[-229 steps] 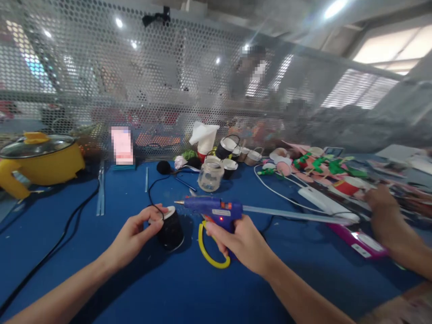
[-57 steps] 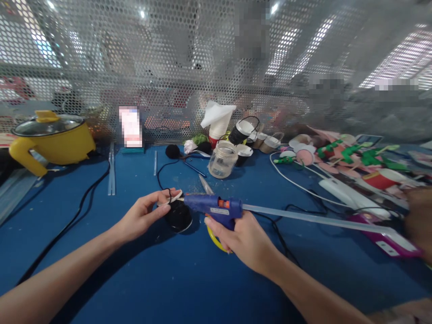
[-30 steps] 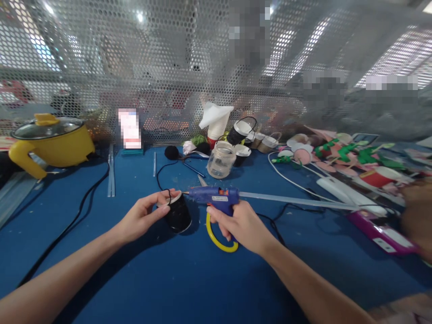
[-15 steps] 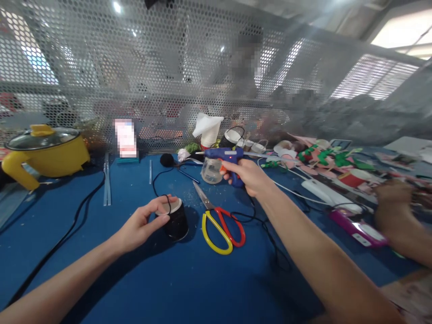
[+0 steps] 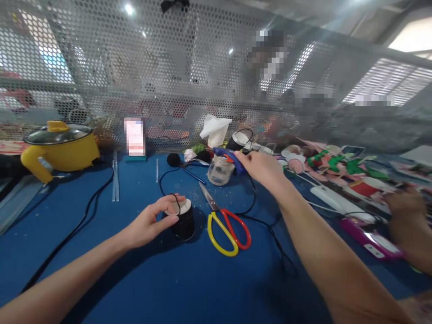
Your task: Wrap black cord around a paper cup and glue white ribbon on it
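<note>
My left hand [image 5: 153, 222] has its thumb and fingers around the rim of a small black-wrapped cup [image 5: 184, 225] with a pale opening. A black cord [image 5: 161, 182] runs over its rim from a black yarn ball [image 5: 173, 159]. My right hand [image 5: 263, 168] grips a blue glue gun [image 5: 239, 165], which has an orange trigger. The gun's front end is at the mouth of a clear jar [image 5: 220, 173]; whether they touch, I cannot tell. Scissors [image 5: 222, 225] with one yellow and one red handle lie between my hands, blades slightly apart.
A yellow electric pot [image 5: 64, 148] stands at the left, its black cable along the table. Clear glue sticks [image 5: 115, 177] lie near a propped phone [image 5: 135, 137]. Rightward are a white power strip [image 5: 329, 200], a purple device [image 5: 369, 238], paper pieces and another person's arm [image 5: 410, 225].
The glue gun has gone from level above the jar to turned, with its front end at the jar's mouth. My left hand stays on the cup. The whole view has shifted slightly.
</note>
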Tool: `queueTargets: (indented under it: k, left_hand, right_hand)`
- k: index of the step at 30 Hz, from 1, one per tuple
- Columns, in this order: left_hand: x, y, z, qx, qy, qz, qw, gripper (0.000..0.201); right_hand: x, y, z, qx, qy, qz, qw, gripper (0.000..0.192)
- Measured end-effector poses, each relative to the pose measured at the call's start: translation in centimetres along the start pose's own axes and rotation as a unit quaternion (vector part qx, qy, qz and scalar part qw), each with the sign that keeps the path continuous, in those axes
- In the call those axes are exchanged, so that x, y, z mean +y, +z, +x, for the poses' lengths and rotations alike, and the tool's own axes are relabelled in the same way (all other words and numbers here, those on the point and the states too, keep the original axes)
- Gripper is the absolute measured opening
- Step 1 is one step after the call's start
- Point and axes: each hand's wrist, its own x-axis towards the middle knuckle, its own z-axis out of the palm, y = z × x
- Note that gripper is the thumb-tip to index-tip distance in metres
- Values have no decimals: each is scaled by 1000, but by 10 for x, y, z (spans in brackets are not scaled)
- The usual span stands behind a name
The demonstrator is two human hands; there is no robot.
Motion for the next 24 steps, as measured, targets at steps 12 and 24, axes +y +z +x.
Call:
queueTargets:
  k: [12, 24]
  left_hand:
    - [11, 3, 1, -12, 43, 107, 993, 19]
    - [2, 1, 2, -2, -8, 13, 1000, 15]
  right_hand:
    - [-51, 88, -80, -279, -271, 89, 917, 39]
    - [-17, 62, -91, -256, -174, 292, 905, 14]
